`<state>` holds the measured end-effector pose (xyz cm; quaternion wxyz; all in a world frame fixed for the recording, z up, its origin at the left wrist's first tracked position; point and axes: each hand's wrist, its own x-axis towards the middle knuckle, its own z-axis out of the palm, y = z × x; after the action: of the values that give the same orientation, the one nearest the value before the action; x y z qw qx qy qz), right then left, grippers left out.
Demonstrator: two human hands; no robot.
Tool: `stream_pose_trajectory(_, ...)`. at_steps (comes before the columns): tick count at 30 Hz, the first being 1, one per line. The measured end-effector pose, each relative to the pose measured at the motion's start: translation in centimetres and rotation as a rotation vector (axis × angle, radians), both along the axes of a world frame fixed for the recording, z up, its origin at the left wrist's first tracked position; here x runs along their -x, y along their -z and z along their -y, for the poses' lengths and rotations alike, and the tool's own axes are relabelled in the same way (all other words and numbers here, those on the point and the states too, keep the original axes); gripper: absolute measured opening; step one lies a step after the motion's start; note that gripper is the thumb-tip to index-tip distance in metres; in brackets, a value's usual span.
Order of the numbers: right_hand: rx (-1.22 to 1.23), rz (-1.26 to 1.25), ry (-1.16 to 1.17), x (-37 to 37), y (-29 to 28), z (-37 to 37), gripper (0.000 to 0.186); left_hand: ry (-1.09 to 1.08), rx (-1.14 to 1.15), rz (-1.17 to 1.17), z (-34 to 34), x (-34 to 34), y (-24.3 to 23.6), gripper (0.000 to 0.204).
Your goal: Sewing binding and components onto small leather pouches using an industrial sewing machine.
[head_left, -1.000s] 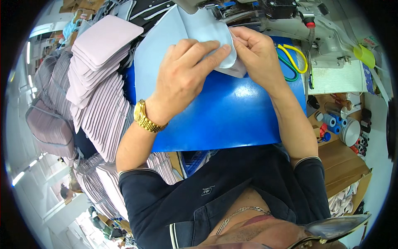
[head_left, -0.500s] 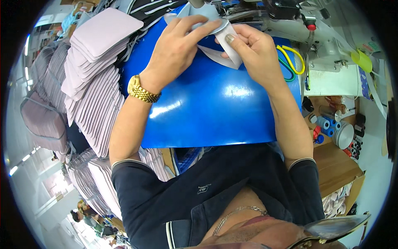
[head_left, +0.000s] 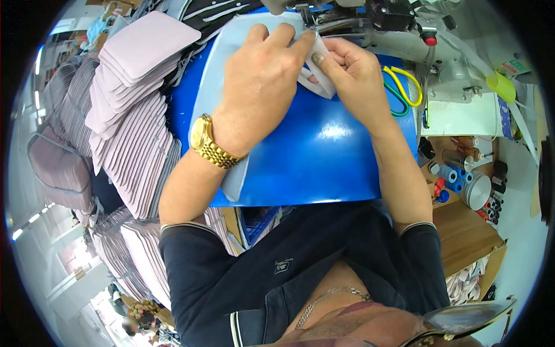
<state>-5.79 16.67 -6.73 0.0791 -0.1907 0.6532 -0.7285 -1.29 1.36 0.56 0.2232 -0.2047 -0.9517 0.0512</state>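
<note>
A pale strip of fabric loops down from the sewing machine at the top. My right hand pinches it between thumb and fingers. Close beside it, my left hand is closed, its fingers curled, with the index fingertip at the strip's upper end; its other fingertips are hidden. Beneath my left hand and wrist lies a light grey-blue fabric panel, reaching from the machine down to the table's front edge. A gold watch is on my left wrist.
The blue tabletop shines under my forearms. Yellow and green looped handles lie right of my right hand. Stacked pale pink panels rise at the left. Thread spools and an open cardboard box stand at the right.
The grey-blue panel, earlier bunched near the machine, now spreads down the table's left side. My left hand has turned and moved slightly right and nearer; my right hand still holds the strip.
</note>
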Motion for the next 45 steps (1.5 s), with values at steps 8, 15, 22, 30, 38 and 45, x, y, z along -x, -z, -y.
stream_pose_trajectory(8,-0.068,-0.088,-0.026,0.1,-0.3,-0.6,0.024,-0.151,-0.197,0.176,-3.1,-0.1,-0.6,0.027)
stream_pose_trajectory(15,0.205,0.12,-0.209,1.2,0.8,-0.8,0.027,0.168,-0.549,0.291,-1.3,-9.6,4.2,0.092)
stream_pose_trajectory(22,0.202,0.153,-0.229,0.8,0.6,-0.9,0.028,0.151,-0.374,0.115,-4.1,-16.2,10.3,0.052)
stream_pose_trajectory(30,0.14,0.155,-0.22,1.2,0.6,-0.7,0.029,0.334,-0.294,0.291,-3.2,-14.7,0.9,0.044)
stream_pose_trajectory(38,0.163,0.131,-0.32,1.2,0.7,-1.2,0.033,0.329,-0.135,0.336,-1.0,-10.9,-0.9,0.053)
stream_pose_trajectory(45,0.109,0.182,-0.281,1.3,0.8,-1.1,0.032,0.361,-0.064,0.279,0.8,-7.2,-1.1,0.051)
